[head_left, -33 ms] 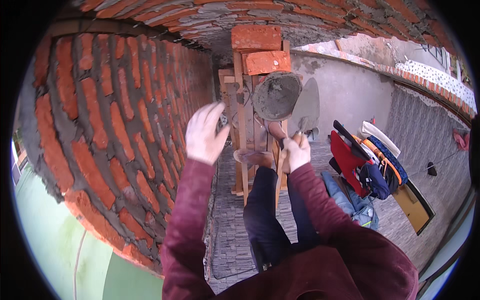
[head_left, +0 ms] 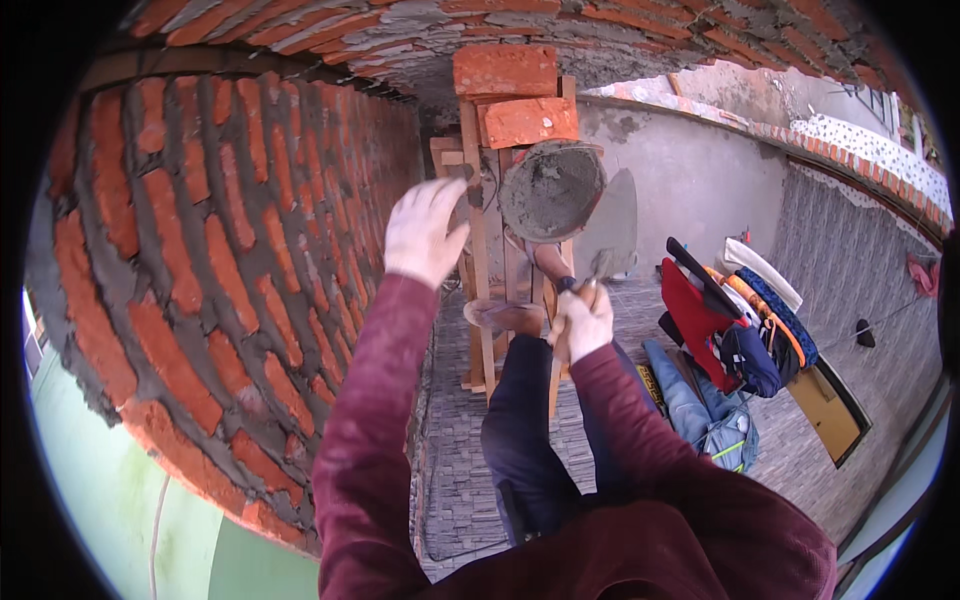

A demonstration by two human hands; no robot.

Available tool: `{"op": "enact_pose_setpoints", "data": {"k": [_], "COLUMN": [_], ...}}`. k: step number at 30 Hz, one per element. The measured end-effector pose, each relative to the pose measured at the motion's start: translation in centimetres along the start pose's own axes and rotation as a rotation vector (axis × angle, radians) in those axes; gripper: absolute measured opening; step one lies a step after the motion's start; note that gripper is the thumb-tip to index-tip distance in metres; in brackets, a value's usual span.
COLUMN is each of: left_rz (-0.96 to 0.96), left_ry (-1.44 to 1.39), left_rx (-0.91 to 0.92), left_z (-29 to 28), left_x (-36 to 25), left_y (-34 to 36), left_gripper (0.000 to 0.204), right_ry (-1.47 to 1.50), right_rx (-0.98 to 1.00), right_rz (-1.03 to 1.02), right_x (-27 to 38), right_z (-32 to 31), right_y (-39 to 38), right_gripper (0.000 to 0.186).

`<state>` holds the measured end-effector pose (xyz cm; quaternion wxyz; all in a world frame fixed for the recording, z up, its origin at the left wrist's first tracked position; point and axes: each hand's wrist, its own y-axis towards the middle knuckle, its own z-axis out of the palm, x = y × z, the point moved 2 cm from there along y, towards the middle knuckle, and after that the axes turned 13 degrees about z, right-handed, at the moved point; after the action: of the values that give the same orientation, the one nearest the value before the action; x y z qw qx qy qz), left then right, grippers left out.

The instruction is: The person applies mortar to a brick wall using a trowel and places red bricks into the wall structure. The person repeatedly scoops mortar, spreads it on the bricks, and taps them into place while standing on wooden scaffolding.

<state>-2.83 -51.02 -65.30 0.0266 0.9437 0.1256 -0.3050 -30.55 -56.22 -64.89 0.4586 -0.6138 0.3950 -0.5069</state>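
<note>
My right hand (head_left: 584, 322) is closed around the handle of a trowel (head_left: 612, 222). Its broad grey blade points away from me, beside a round bucket of grey mortar (head_left: 552, 192). Out to the left, my left hand (head_left: 425, 232) hovers between the brick wall and the bucket, fingers stretched and thumb apart, with nothing seen in it. Both hands look pale, as if gloved or dusted. Beyond the bucket, an orange brick (head_left: 530, 122) lies in front of more bricks (head_left: 505, 72) on a wooden trestle (head_left: 478, 340).
A brick wall (head_left: 180, 240) with grey mortar joints rises close on my left. Brickwork (head_left: 480, 22) also runs across the top. My feet are on the trestle's planks above a grey patterned floor (head_left: 455, 480). At right, clothes (head_left: 690, 305) hang in a pile near jeans (head_left: 680, 385).
My left hand has moved slightly right and lower its wrist bends more toward the trestle. My right hand has come a little nearer to me, and the trowel blade has shifted slightly with it.
</note>
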Motion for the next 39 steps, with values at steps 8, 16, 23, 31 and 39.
{"op": "enact_pose_setpoints", "data": {"k": [8, 16, 23, 31, 39], "left_rz": [0.143, 0.194, 0.302, -0.078, -0.817], "left_ry": [0.378, 0.283, 0.408, 0.244, -1.703], "left_rx": [0.446, 0.28, 0.29, 0.341, -0.081], "left_z": [24.1, 27.6, 23.8, 17.6, 9.0], "left_x": [11.3, 13.5, 10.6, 9.1, 8.1], "left_y": [17.9, 18.6, 18.3, 16.1, -4.7], "left_gripper": [0.103, 0.107, 0.092, 0.09, 0.08], "right_ry": [0.004, -0.001, -0.024, -0.069, -0.156], "right_rx": [-0.059, 0.056, 0.083, 0.099, 0.224], "right_rz": [0.319, 0.481, 0.439, 0.409, 0.017], "right_x": [-6.9, -6.8, -6.6, -6.0, -5.7], "right_z": [-5.1, -3.8, -3.7, -3.2, -4.8], "right_y": [5.6, 4.4, 4.4, 4.1, 5.1], "right_gripper": [0.027, 0.028, 0.032, 0.029, 0.031]}}
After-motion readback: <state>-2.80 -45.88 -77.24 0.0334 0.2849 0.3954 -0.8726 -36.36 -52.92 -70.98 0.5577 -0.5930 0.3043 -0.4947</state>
